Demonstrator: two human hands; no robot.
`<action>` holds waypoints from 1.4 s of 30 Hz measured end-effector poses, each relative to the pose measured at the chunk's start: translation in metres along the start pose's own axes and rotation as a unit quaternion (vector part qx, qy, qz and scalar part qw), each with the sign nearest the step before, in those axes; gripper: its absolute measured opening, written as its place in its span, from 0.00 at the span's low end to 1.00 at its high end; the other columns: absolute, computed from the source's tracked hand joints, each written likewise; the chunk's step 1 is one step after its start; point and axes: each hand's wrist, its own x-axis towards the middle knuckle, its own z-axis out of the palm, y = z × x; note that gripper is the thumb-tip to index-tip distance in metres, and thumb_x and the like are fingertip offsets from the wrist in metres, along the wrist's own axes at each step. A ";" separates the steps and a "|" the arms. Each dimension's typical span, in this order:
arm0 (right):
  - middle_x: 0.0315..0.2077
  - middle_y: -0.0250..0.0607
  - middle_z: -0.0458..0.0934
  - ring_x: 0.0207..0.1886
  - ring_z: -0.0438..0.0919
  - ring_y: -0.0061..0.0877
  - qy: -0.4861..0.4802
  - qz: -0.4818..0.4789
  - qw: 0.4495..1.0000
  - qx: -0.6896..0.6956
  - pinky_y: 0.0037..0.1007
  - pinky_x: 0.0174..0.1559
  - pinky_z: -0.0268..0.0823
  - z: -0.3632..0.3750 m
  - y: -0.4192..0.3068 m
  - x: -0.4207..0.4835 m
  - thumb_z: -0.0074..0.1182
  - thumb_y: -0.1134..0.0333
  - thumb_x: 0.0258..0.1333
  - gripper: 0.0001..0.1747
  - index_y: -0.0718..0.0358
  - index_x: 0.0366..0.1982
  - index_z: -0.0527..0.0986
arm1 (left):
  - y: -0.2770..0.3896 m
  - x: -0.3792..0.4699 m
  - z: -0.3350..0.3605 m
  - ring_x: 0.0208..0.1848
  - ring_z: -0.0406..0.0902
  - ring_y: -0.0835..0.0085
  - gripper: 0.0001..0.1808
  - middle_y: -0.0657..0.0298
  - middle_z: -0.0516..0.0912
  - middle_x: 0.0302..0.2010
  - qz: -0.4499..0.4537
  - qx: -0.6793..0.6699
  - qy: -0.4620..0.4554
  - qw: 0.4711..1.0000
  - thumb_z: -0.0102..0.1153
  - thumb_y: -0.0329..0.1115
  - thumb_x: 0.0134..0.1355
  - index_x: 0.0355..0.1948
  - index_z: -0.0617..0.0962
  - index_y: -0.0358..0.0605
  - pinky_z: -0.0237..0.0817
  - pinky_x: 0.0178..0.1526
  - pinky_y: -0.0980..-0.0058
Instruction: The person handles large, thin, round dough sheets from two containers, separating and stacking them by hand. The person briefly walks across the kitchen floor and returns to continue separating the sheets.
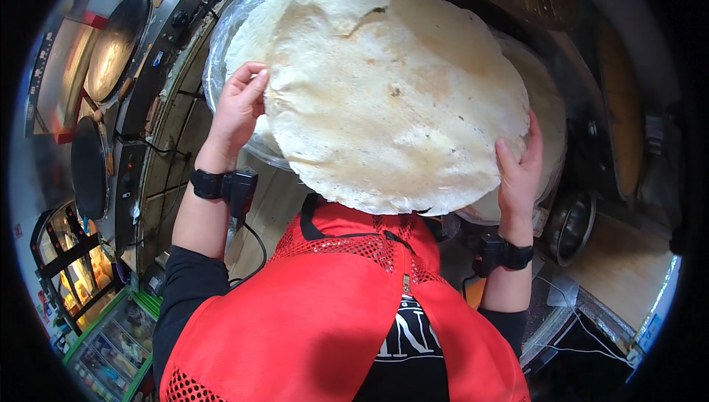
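A large, thin, pale flatbread (393, 102) with browned patches spreads out in front of my chest. It has a ragged tear at its far edge. My left hand (238, 105) pinches its left edge between thumb and fingers. On the opposite side, my right hand (520, 166) grips the right edge, thumb on top. Beneath it at the left, more flatbread (249, 36) lies in a clear plastic bag (219, 50). Another pale flatbread (545, 108) shows under the right side, partly hidden by the held sheet and my right hand.
Round griddles, one light-struck (119, 47) and one dark (88, 169), line the left counter with wooden-handled tools. A metal bowl (570, 230) stands at the right beside a wooden board (615, 263). White cables (581, 319) trail at lower right; a green-framed case (113, 341) is lower left.
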 end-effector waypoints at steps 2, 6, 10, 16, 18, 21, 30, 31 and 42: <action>0.63 0.46 0.66 0.64 0.69 0.31 -0.029 -0.011 0.999 0.036 0.32 0.65 0.59 0.016 -0.008 0.006 0.54 0.81 0.57 0.39 0.65 0.69 0.55 | 0.011 -0.008 -0.012 0.34 0.79 0.85 0.07 0.71 0.83 0.36 0.011 -0.014 0.026 1.000 0.51 0.37 0.72 0.43 0.78 0.48 0.73 0.37 0.80; 0.61 0.46 0.69 0.61 0.71 0.29 -0.057 -0.022 0.997 0.048 0.29 0.61 0.64 0.035 -0.024 0.011 0.53 0.81 0.59 0.38 0.64 0.69 0.55 | 0.027 -0.029 -0.026 0.38 0.80 0.83 0.07 0.69 0.83 0.38 0.045 -0.039 0.035 0.998 0.50 0.35 0.72 0.44 0.77 0.46 0.74 0.41 0.78; 0.58 0.45 0.71 0.58 0.74 0.26 -0.088 -0.017 0.993 0.078 0.26 0.57 0.67 0.035 -0.038 0.010 0.52 0.81 0.60 0.37 0.64 0.69 0.55 | 0.038 -0.047 -0.026 0.42 0.81 0.80 0.06 0.66 0.84 0.41 0.095 -0.047 0.053 0.993 0.50 0.31 0.72 0.46 0.77 0.44 0.73 0.46 0.77; 0.57 0.44 0.72 0.57 0.75 0.26 -0.111 -0.046 0.985 0.120 0.27 0.57 0.68 0.034 -0.050 0.009 0.53 0.81 0.60 0.38 0.63 0.69 0.55 | 0.058 -0.068 -0.027 0.45 0.81 0.78 0.09 0.63 0.84 0.44 0.129 -0.037 0.042 0.990 0.48 0.32 0.73 0.49 0.77 0.42 0.72 0.50 0.76; 0.57 0.44 0.72 0.57 0.74 0.26 -0.119 -0.051 0.980 0.149 0.27 0.57 0.68 0.033 -0.054 0.007 0.53 0.82 0.60 0.38 0.63 0.69 0.55 | 0.064 -0.074 -0.027 0.46 0.80 0.78 0.10 0.62 0.84 0.45 0.143 -0.036 0.041 0.988 0.46 0.32 0.74 0.49 0.77 0.41 0.71 0.52 0.76; 0.58 0.44 0.72 0.57 0.74 0.26 -0.127 -0.061 0.976 0.169 0.27 0.57 0.68 0.032 -0.061 0.003 0.52 0.82 0.60 0.37 0.63 0.69 0.55 | 0.074 -0.081 -0.026 0.47 0.80 0.77 0.11 0.62 0.83 0.45 0.174 -0.022 0.040 0.984 0.47 0.32 0.74 0.50 0.76 0.40 0.71 0.52 0.75; 0.60 0.43 0.70 0.58 0.73 0.25 -0.103 -0.178 0.964 0.171 0.25 0.54 0.70 0.004 -0.125 0.001 0.52 0.81 0.60 0.39 0.59 0.70 0.54 | 0.125 -0.090 0.016 0.47 0.80 0.78 0.09 0.64 0.83 0.45 0.271 -0.033 0.017 0.962 0.49 0.32 0.73 0.50 0.76 0.43 0.72 0.50 0.77; 0.61 0.41 0.70 0.57 0.74 0.24 -0.083 -0.201 0.962 0.167 0.24 0.53 0.71 -0.002 -0.133 0.004 0.53 0.81 0.60 0.39 0.59 0.71 0.54 | 0.130 -0.087 0.025 0.45 0.80 0.78 0.09 0.65 0.83 0.44 0.283 -0.054 0.006 0.958 0.50 0.32 0.73 0.50 0.76 0.44 0.72 0.49 0.78; 0.58 0.46 0.72 0.60 0.72 0.33 0.022 -0.039 0.976 0.215 0.33 0.62 0.65 -0.089 -0.064 0.058 0.53 0.81 0.59 0.30 0.68 0.64 0.62 | 0.104 0.064 0.139 0.44 0.81 0.75 0.09 0.61 0.83 0.41 0.084 -0.083 -0.092 0.989 0.51 0.31 0.70 0.45 0.77 0.36 0.72 0.50 0.75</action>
